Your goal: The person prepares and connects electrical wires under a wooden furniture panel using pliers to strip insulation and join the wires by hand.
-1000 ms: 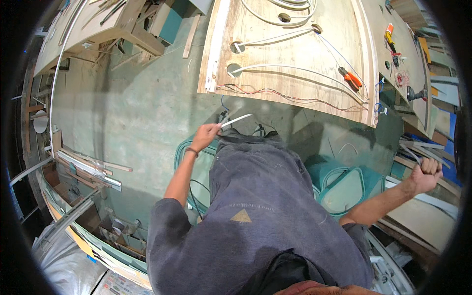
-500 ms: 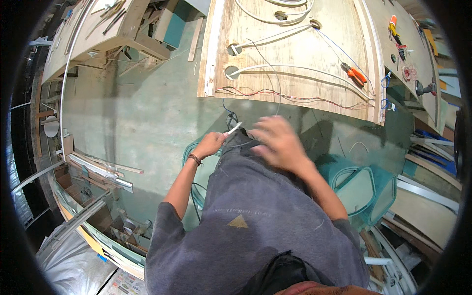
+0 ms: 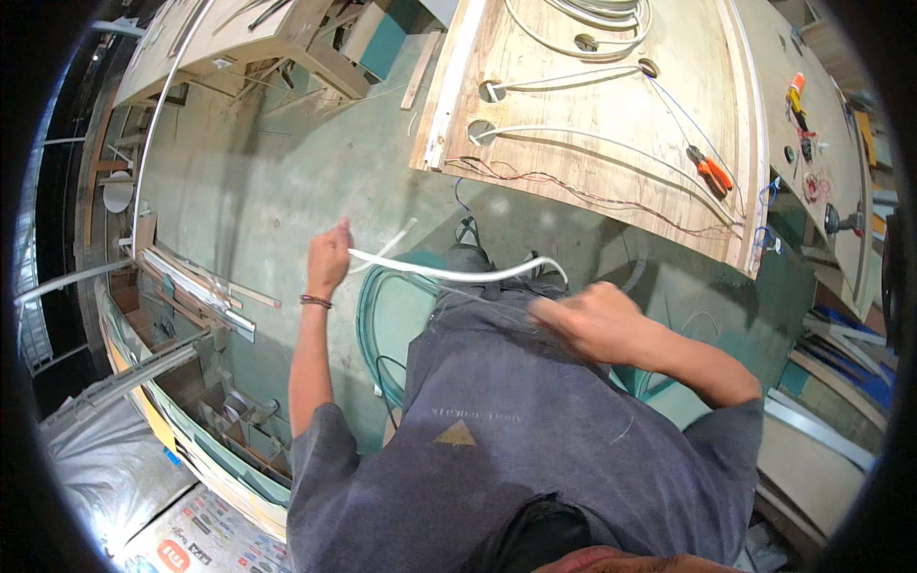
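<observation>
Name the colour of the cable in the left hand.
The cable is white; the head view, the only one, shows it.

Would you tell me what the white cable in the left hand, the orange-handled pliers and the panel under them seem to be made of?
White cable: probably plastic-sheathed, smooth, bending in an even curve. Pliers: dark head, likely metal; bright orange grips, perhaps plastic or rubber. Panel: wood or plywood, seemingly unvarnished, with streaky pale grain.

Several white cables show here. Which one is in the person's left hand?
The white cable that runs from the left hand across in front of the body. It is held clear of the wooden panel, unlike those lying on it.
</observation>
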The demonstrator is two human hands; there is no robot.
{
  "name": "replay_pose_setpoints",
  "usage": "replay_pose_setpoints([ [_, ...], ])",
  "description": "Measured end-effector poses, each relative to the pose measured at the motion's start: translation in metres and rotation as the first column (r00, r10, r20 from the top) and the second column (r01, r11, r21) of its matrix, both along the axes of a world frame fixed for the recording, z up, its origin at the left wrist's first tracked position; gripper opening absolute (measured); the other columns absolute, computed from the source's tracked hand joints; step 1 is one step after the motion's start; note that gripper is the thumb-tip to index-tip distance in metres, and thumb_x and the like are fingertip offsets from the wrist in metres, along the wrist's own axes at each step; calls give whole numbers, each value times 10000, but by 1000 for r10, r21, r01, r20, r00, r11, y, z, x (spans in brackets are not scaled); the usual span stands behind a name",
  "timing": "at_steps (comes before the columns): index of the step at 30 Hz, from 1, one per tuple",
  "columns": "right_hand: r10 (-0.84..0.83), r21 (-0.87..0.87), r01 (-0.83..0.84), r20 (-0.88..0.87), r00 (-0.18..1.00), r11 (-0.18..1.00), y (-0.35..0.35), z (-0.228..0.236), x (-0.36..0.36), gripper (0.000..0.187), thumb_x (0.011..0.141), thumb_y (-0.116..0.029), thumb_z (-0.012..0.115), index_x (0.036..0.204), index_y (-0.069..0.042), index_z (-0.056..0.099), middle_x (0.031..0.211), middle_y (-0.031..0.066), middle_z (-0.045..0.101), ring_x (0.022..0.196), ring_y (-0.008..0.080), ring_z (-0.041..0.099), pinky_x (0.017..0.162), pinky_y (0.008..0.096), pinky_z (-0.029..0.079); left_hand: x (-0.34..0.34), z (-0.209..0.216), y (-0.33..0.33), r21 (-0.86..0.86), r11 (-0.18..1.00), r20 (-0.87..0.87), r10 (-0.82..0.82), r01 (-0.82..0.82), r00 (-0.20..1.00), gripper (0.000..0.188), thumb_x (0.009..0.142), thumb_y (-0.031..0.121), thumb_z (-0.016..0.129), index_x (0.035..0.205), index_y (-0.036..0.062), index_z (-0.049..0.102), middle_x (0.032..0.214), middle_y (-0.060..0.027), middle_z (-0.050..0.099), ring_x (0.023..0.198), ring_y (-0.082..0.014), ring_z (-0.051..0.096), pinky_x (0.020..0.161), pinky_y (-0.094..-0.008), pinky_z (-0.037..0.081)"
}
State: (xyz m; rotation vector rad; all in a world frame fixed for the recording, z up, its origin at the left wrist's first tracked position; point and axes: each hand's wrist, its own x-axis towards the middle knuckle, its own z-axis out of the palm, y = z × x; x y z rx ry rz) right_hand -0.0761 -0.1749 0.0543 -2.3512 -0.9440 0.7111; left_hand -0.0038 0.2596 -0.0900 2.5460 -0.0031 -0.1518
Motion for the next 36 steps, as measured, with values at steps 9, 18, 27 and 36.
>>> replay_pose_setpoints([
  [9, -14, -238, 197, 603, 797, 951, -251, 54, -19, 220, 782, -44, 617, 992, -73, 676, 825, 66, 714, 734, 270, 711, 609, 378, 570, -2, -3, 220, 530, 840, 256, -26, -118, 966, 436, 1014, 334, 378, 794, 59, 636, 702, -250, 600, 682, -477, 585, 599, -550, 437],
  [18, -243, -450, 889, 875, 420, -84, -598, 174, -273, 494, 947, -85, 427, 1425, -194, 487, 1258, 155, 628, 1037, 385, 646, 795, 456, 494, -37, 57, 319, 696, 555, 129, 528, -456, 839, 771, 993, 635, 227, 918, 57, 733, 912, -245, 682, 897, -449, 613, 802, -557, 446],
  [27, -416, -40, 966, 907, -71, -254, -461, 123, -150, 384, 1024, -345, 382, 1320, -171, 555, 1210, 145, 655, 1125, 389, 603, 892, 452, 469, 37, -22, 303, 677, 599, 224, 386, -428, 895, 438, 1017, 418, 419, 1000, 40, 640, 933, -239, 673, 895, -443, 634, 743, -537, 485],
  [36, -668, 39, 998, 744, 1, 44, -233, 115, -17, 405, 1049, -373, 414, 1102, -28, 618, 953, 143, 677, 851, 279, 626, 778, 377, 473, 98, -123, 281, 511, 638, 288, 505, -577, 814, 339, 995, 311, 489, 1170, 48, 615, 995, -224, 678, 942, -427, 631, 788, -503, 489],
])
